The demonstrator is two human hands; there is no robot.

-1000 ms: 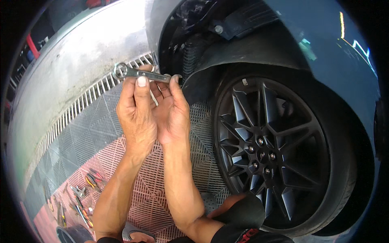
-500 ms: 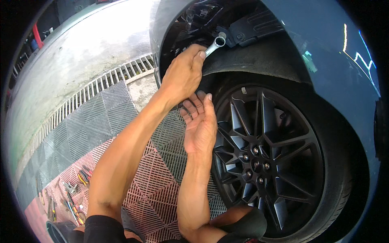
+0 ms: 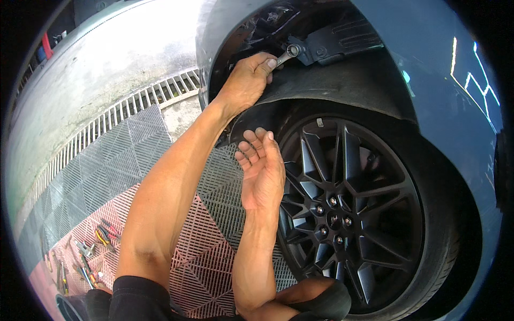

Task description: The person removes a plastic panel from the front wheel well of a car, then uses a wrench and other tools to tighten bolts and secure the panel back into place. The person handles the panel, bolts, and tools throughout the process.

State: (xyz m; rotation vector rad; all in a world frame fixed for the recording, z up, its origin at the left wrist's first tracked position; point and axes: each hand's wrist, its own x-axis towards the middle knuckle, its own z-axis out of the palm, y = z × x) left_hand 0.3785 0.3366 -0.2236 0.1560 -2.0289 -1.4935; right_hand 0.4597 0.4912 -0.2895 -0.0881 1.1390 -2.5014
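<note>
I am reaching my left hand (image 3: pixel 247 81) up into the wheel arch of a grey-blue car (image 3: pixel 436 91), and its fingers are closing firmly around the shank of a metal ring-ended wrench (image 3: pixel 284 57). The wrench is slanting up and to the right out of my grip, its ring end lying at the near end of a dark bracket (image 3: pixel 350 41); whether the ring is fitting over a fastener there, I cannot tell. My right hand (image 3: pixel 261 176) is hanging lower, well apart from the wrench, palm turned up, fingers spread and slightly curling, and it is holding nothing. Just to its right a black multi-spoke wheel (image 3: pixel 350 155) is standing inside its tyre (image 3: pixel 441 265), and a dark liner (image 3: pixel 332 88) is curving above it, below the bracket. Beneath my arms grey floor tiles (image 3: pixel 144 136) and red floor tiles (image 3: pixel 201 273) are meeting along a slanting line, with a slotted drain grate (image 3: pixel 123 109) running beyond them. To the left of my left arm, pliers (image 3: pixel 105 239) and other hand tools (image 3: pixel 85 267) are lying scattered on the red tiles, and a dark bucket (image 3: pixel 65 306) is showing its rim at the lower left.
</note>
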